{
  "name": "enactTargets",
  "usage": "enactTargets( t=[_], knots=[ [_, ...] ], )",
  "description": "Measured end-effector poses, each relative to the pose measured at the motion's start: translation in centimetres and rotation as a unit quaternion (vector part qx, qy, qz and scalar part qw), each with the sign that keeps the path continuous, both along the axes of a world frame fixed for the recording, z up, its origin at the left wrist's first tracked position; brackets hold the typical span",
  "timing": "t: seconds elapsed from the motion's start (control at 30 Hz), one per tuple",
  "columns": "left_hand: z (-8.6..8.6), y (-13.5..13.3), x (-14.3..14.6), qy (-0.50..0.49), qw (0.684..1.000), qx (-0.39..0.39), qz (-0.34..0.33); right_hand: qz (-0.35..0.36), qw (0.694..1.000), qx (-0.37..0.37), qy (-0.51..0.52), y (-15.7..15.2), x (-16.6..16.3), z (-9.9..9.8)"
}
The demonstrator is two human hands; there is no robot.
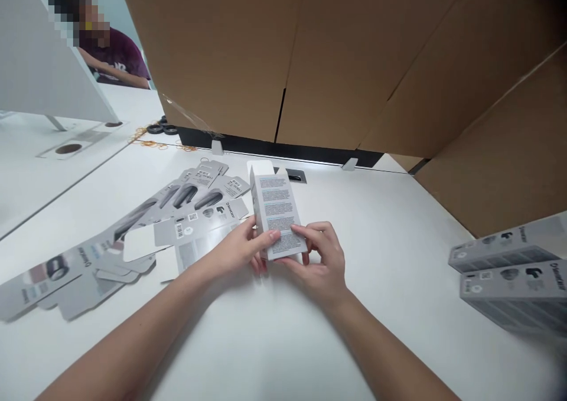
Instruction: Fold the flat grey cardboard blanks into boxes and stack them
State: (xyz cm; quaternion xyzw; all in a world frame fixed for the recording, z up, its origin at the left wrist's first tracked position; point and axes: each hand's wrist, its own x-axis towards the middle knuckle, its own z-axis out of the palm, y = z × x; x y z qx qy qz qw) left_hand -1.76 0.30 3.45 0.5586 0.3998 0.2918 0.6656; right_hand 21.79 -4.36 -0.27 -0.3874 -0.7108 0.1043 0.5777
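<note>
A grey-and-white printed carton (280,203) stands tilted between my hands over the white table, its flaps open at the far end. My left hand (250,241) grips the carton's left side, thumb lying across the printed face. At the near right corner, my right hand (322,258) holds it too, with the index finger on the face and the thumb under the near end. The near end itself faces away from view. Just left of my left hand lie flattened cartons (195,212), overlapping in a fanned pile.
Folded-up cartons (509,277) stand at the right edge. A large brown cardboard wall (283,58) rises behind the table (376,224). At the back left are rubber bands (146,142) and black rings (163,129). Another person (119,58) sits beyond a white partition (48,52).
</note>
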Motion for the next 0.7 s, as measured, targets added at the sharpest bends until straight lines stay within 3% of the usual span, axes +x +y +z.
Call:
enactTargets(
  t=[0.2, 0.33, 0.47, 0.57, 0.7],
  knots=[
    [0.2, 0.0, -0.1, 0.012, 0.999, 0.043, 0.017, 0.019, 0.999, -0.036, -0.003, 0.2, 0.6, -0.5],
    [0.6, 0.2, -1.0, 0.077, 0.986, 0.146, 0.007, 0.076, 0.985, -0.138, 0.072, 1.2, 1.7, -0.3],
    [0.6, 0.5, -1.8, 0.151, 0.954, 0.246, -0.077, 0.093, 0.957, -0.256, 0.098, 1.6, 2.3, 2.0],
    [0.9, 0.7, -2.4, 0.187, 0.94, 0.255, -0.126, 0.139, 0.938, -0.311, 0.061, 1.1, 3.2, 4.3],
    [1.6, 0.9, -3.3, 0.223, 0.94, 0.249, -0.066, 0.048, 0.943, -0.33, 0.004, -2.2, 7.9, 5.7]
  ],
)
